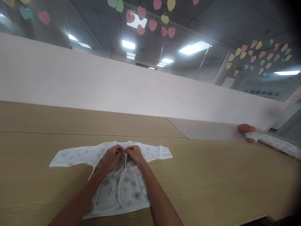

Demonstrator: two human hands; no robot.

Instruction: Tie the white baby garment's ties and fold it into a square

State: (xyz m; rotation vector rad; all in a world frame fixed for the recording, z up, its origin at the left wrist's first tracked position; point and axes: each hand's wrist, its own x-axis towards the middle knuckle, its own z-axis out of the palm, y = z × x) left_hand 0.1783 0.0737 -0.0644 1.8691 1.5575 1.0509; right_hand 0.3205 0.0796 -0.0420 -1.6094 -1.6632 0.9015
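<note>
A white baby shirt (131, 185) with small green and pink animal prints lies flat on the wooden table, front side up, sleeves spread to both sides. My left hand (112, 158) pinches the shirt's front opening near the neckline. Close beside it, my right hand (134, 154) grips the other edge of the same opening, the fingertips of both hands almost meeting. Whatever fastening may be between the fingers is too small to make out. Below the hands, the front edges curve apart toward the hem.
On the far right of the table (211, 175) lies a baby doll (246, 128) in white printed clothing. A grey panel (202, 128) covers part of the back. Behind the table runs a low white wall (94, 84), topped by glass with heart-shaped notes (142, 12).
</note>
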